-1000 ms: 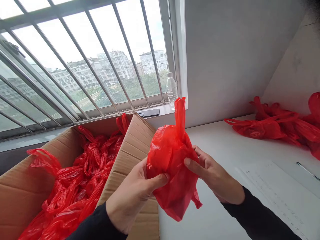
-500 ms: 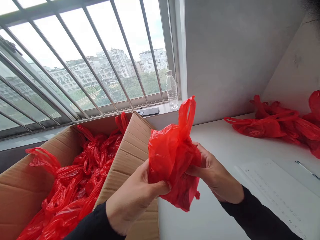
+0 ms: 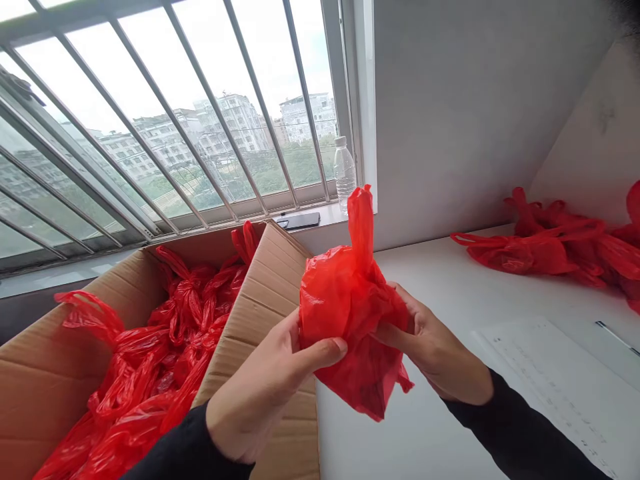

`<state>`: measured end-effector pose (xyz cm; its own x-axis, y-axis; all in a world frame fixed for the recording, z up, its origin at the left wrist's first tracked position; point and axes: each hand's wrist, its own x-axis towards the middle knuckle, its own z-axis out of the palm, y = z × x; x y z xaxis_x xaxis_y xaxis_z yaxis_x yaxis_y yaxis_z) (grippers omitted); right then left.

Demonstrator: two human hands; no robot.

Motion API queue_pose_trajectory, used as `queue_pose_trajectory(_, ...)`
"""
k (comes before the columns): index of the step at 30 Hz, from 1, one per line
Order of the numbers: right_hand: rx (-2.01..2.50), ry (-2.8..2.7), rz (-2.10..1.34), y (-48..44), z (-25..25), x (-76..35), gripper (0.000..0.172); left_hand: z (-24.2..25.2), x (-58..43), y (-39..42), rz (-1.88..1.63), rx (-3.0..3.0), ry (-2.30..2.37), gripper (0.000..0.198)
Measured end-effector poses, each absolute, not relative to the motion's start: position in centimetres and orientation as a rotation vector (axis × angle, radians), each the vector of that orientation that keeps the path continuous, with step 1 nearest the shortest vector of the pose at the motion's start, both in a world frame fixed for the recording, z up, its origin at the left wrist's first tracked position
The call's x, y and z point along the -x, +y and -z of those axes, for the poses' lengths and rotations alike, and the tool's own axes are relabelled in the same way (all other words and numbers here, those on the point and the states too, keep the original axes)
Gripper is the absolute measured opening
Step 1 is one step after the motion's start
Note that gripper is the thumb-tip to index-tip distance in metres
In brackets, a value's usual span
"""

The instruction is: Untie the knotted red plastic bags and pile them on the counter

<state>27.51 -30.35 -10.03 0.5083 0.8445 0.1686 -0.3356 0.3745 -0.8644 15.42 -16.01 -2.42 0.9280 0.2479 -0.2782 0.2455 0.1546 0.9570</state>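
A crumpled red plastic bag (image 3: 350, 313) is held up in front of me, over the table's near edge, one handle sticking straight up. My left hand (image 3: 265, 390) grips its left side, thumb pressed across the front. My right hand (image 3: 433, 347) holds the right side with fingers curled into the plastic. Both sleeves are black.
An open cardboard box (image 3: 265, 293) at the left holds several knotted red bags (image 3: 165, 347). More red bags (image 3: 545, 247) lie at the back right of the white table (image 3: 450, 433). A printed sheet (image 3: 565, 387), a water bottle (image 3: 344, 175) and a phone (image 3: 299, 221) on the barred window's sill.
The bag has been turned and bunched between my hands; its upright handle swung right, then back to vertical. My right thumb went from the front of the bag to partly tucked into it.
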Motion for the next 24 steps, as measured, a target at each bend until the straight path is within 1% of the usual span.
queue_pose_trajectory(3,0.897,-0.706,-0.867,-30.44,9.80,-27.45,0.029,2.27,-15.37,-16.14,-0.097,-1.384,0.452,0.038)
queue_pose_trajectory(7,0.934,-0.719,-0.892,-30.46,9.74,-27.39,0.028,2.14,-15.34,-16.13,-0.153,-1.343,0.600,0.040)
queue_pose_trajectory(9,0.930,-0.737,-0.901,-30.46,9.81,-27.46,0.033,2.01,-15.46,-16.10,-0.200,-1.340,0.621,0.041)
queue_pose_trajectory(12,0.929,-0.794,-0.923,-30.43,9.95,-27.67,0.045,1.78,-15.70,-15.99,-0.302,-1.335,0.595,0.039)
queue_pose_trajectory(13,0.938,-0.814,-0.924,-30.40,10.00,-27.75,0.047,1.74,-15.75,-15.93,-0.326,-1.328,0.589,0.038)
queue_pose_trajectory(18,0.967,-0.840,-0.896,-30.29,10.20,-27.91,0.031,1.85,-15.57,-15.73,-0.309,-1.298,0.598,0.030)
queue_pose_trajectory(21,0.971,-0.810,-0.864,-30.34,10.35,-27.96,0.025,1.89,-15.41,-15.77,-0.248,-1.319,0.582,0.026)
queue_pose_trajectory(24,1.002,-0.756,-0.819,-30.35,10.62,-28.14,0.021,1.89,-15.45,-15.84,-0.174,-1.304,0.599,0.026)
